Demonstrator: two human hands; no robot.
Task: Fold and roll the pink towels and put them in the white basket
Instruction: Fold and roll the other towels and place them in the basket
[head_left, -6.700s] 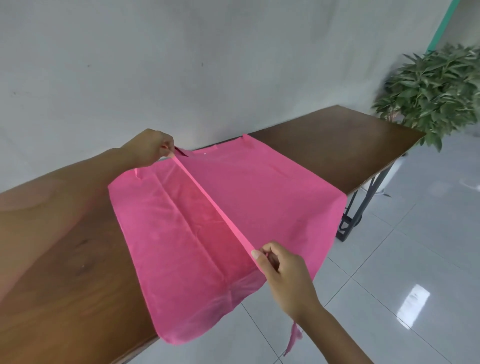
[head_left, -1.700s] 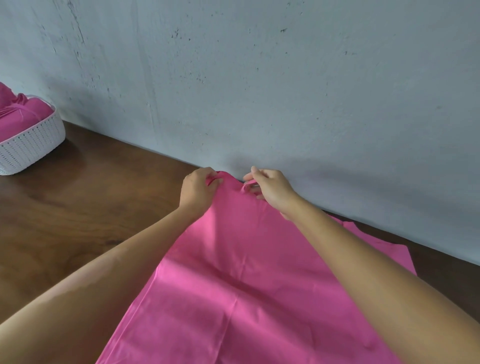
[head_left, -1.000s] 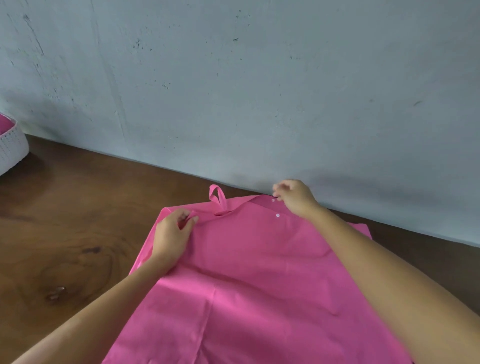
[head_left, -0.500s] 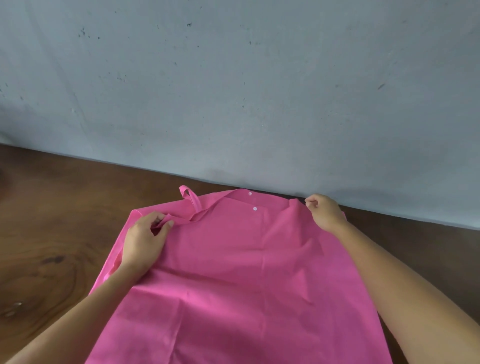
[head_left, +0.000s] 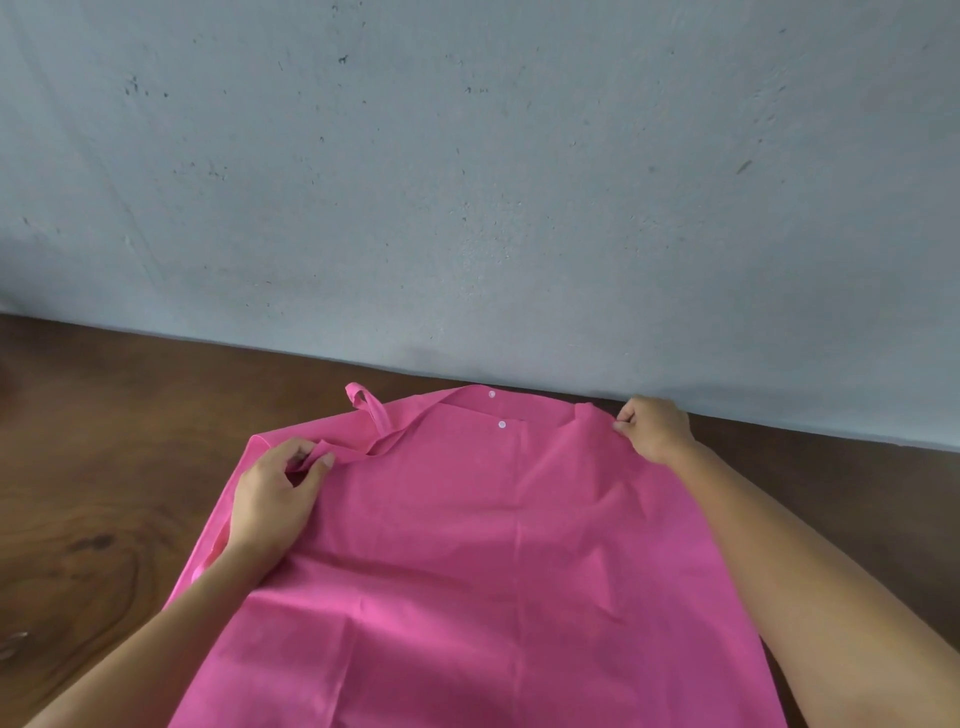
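A pink towel lies spread flat on the brown wooden table, folded over, with a small loop and two white snaps along its far edge. My left hand rests on the towel's far left part and pinches a fold of the cloth between thumb and fingers. My right hand pinches the towel's far right corner close to the wall. The white basket is out of view.
A grey plaster wall rises directly behind the table's far edge. Bare dark wood shows to the left of the towel and in a strip at the right.
My right hand has slid right along the far edge to the corner, and my left hand has gathered a fold at the left. The view has turned right, so the basket has left the frame.
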